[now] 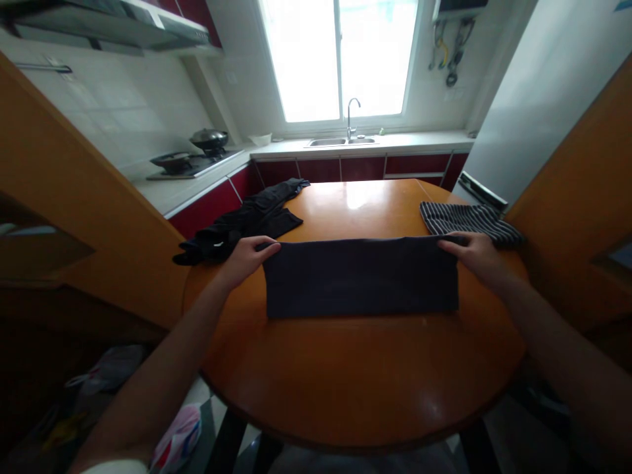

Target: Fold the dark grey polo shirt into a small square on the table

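Observation:
A dark navy garment (363,280), folded into a long rectangle, stretches across the middle of the wooden table (360,375). My left hand (251,255) pinches its far left corner between thumb and fingers. At the far right corner, my right hand (471,255) grips the cloth in the same way. The far edge is pulled nearly straight between both hands, and the near edge hangs to or rests on the tabletop. What kind of garment it is, I cannot tell from the folded shape.
Crumpled black clothes (247,220) lie at the table's left, behind my left hand. A folded black-and-white striped cloth (467,220) is at the right, just beyond my right hand. Past the table are a sink (328,142), a stove (197,166) with pans and a fridge (523,112).

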`<state>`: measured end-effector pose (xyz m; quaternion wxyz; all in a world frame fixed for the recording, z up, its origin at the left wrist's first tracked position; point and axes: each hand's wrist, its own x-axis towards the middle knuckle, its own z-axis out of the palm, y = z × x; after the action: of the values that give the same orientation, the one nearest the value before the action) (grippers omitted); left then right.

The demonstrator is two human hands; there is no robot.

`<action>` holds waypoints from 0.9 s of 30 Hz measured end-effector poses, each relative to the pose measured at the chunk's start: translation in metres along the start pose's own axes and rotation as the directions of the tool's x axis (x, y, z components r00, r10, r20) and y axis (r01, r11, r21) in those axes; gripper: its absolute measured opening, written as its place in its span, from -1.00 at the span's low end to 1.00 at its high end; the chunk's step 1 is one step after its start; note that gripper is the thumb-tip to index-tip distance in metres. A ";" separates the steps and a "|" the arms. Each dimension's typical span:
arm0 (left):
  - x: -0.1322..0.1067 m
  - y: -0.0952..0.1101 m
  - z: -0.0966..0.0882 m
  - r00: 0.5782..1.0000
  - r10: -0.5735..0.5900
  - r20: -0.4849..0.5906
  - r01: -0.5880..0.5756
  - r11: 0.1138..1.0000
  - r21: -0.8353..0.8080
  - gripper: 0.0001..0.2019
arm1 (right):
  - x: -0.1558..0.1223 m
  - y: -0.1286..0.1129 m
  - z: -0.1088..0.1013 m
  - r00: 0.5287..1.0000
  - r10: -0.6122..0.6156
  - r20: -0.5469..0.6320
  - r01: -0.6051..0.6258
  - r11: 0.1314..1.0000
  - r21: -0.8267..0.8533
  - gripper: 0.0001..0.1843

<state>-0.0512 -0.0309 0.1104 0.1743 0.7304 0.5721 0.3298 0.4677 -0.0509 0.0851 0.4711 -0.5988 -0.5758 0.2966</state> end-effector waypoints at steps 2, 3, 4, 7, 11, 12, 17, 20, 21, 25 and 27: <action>0.020 -0.015 0.020 0.997 -0.041 0.071 0.044 0.998 -0.037 -0.50 | 0.020 0.016 0.016 0.997 0.077 0.030 -0.078 0.997 0.014 -0.79; 0.027 -0.022 0.031 0.992 -0.073 0.101 0.079 0.995 -0.054 -0.50 | 0.028 0.025 0.024 0.993 0.109 0.037 -0.109 0.994 0.011 -0.82; 0.033 -0.028 0.041 0.986 -0.110 0.122 0.119 0.991 -0.069 -0.51 | 0.035 0.034 0.032 0.990 0.137 0.040 -0.137 0.991 0.004 -0.84; 0.043 -0.045 0.062 0.973 -0.189 0.131 0.201 0.976 -0.085 -0.50 | 0.049 0.058 0.046 0.982 0.186 0.009 -0.186 0.982 -0.014 -0.85; 0.044 -0.060 0.069 0.986 -0.145 0.085 0.152 0.986 -0.073 -0.47 | 0.056 0.074 0.051 0.981 0.192 -0.033 -0.192 0.981 -0.011 -0.82; 0.044 -0.063 0.069 0.988 -0.132 0.077 0.137 0.988 -0.064 -0.47 | 0.057 0.075 0.051 0.981 0.189 -0.039 -0.190 0.982 -0.016 -0.81; 0.043 -0.071 0.075 0.991 -0.127 0.037 0.122 0.986 0.112 -0.56 | 0.055 0.076 0.056 0.993 0.102 -0.054 -0.114 0.943 -0.312 -0.75; 0.041 -0.056 0.078 0.996 -0.036 -0.084 0.058 0.962 0.268 -0.58 | 0.045 0.066 0.062 0.993 -0.058 -0.104 -0.015 0.803 -0.596 -0.59; 0.039 -0.047 0.079 0.994 0.024 -0.108 0.010 0.951 0.309 -0.57 | 0.040 0.060 0.067 0.986 -0.128 -0.105 0.029 0.755 -0.655 -0.53; 0.031 0.010 0.106 0.967 0.251 0.037 -0.250 0.917 0.312 -0.52 | 0.019 0.026 0.104 0.957 -0.269 0.112 0.274 0.701 -0.658 -0.47; 0.026 0.037 0.132 0.939 0.297 0.172 -0.337 0.895 0.294 -0.51 | 0.009 0.010 0.133 0.923 -0.259 0.283 0.382 0.693 -0.611 -0.45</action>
<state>0.0690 -0.0008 0.0457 0.0326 0.8512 0.4793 0.2113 0.3538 -0.0111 0.0267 0.2229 -0.5869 -0.7774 0.0400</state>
